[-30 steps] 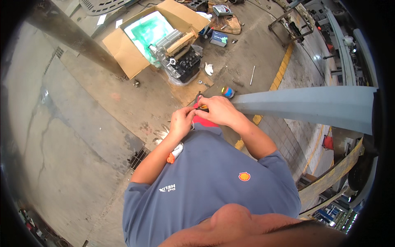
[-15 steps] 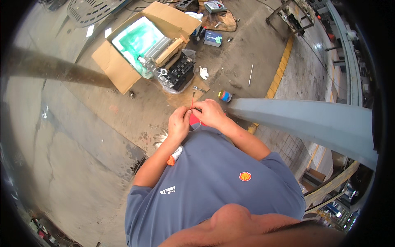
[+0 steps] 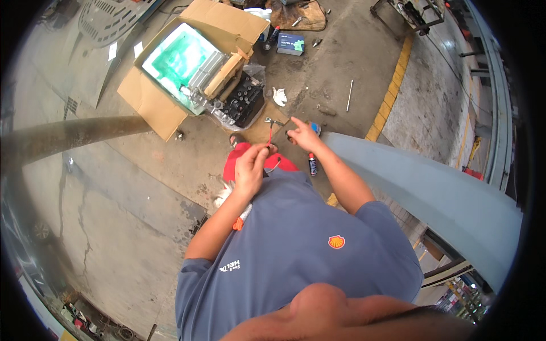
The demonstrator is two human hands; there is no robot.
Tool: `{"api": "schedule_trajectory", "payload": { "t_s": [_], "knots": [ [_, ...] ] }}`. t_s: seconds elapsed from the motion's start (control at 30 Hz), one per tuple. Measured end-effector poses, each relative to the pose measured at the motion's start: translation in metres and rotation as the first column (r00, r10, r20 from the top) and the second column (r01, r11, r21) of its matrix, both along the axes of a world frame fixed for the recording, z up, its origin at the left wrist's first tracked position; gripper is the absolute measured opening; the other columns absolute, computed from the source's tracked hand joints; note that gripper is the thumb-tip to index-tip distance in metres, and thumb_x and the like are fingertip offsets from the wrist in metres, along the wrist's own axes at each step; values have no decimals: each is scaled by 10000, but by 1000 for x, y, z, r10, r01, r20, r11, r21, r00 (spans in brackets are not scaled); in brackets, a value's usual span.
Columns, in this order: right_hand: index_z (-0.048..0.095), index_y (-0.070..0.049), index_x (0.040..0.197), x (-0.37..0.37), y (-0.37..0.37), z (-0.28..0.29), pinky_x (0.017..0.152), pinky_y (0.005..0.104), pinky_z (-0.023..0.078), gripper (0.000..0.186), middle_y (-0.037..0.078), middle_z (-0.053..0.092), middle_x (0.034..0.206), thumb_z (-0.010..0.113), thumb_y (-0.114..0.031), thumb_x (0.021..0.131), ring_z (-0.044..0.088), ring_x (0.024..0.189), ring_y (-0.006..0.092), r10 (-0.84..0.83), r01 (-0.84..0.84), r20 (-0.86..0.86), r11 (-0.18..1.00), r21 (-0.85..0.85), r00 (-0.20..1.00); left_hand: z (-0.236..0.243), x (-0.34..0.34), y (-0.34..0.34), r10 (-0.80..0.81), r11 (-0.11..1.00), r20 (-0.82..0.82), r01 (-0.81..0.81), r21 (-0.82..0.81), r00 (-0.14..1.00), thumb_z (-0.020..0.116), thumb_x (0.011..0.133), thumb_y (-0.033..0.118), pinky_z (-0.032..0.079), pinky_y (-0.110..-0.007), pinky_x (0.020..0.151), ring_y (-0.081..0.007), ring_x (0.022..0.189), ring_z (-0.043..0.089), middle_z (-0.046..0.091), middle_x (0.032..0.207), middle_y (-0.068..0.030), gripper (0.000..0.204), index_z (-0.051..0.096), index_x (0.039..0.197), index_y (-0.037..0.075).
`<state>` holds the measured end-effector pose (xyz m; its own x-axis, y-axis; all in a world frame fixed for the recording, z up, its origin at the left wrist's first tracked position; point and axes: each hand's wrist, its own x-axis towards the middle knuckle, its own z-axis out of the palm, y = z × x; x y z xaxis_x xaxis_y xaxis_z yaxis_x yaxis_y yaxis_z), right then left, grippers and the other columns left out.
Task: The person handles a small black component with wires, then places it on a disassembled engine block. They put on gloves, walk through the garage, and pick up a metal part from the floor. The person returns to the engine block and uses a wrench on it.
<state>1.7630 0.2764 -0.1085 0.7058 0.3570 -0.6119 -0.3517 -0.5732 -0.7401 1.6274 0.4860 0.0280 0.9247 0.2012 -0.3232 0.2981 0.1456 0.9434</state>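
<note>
the thin red wire-like strand (image 3: 270,135), pinched in the left hand (image 3: 250,169), could drop if that pinch loosens, as the right hand (image 3: 304,137), its hold unclear, is apart from it.

One left hand (image 3: 249,171) and one right hand (image 3: 303,135) are showing, with one red wire (image 3: 270,135). One engine (image 3: 243,103) and one carton (image 3: 147,103) are sitting there. Two spray cans (image 3: 312,165) and one blue box (image 3: 290,44) are showing. One ratchet (image 3: 275,121), one rod (image 3: 350,95) and one white rag (image 3: 279,97) are lying about. One beam (image 3: 426,187) and one pole (image 3: 74,138) are slanting in.
</note>
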Motion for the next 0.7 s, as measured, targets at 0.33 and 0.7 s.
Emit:
{"api": "schedule_trajectory", "payload": {
  "t_s": [0.33,0.7],
  "knots": [
    [723,-51,1230,31,98,101,732,269,530,268,0,724,970,647,-192,1014,643,808,80,206,-183,-32,924,337,978,-39,93,71,340,774,64,-241,-586,938,454,1116,168,575,-374,961,-235,1048,706,709,1085,-124,291,589,1274,-36],
    [747,-51,987,82,187,105,737,396,542,186,117,709,813,726,-222,917,696,782,265,562,-603,244,782,154,791,-34,139,114,449,711,25,-340,-616,893,559,1083,193,568,-304,823,-142,845,629,609,856,-32,263,635,1214,-23]
  ]
}}
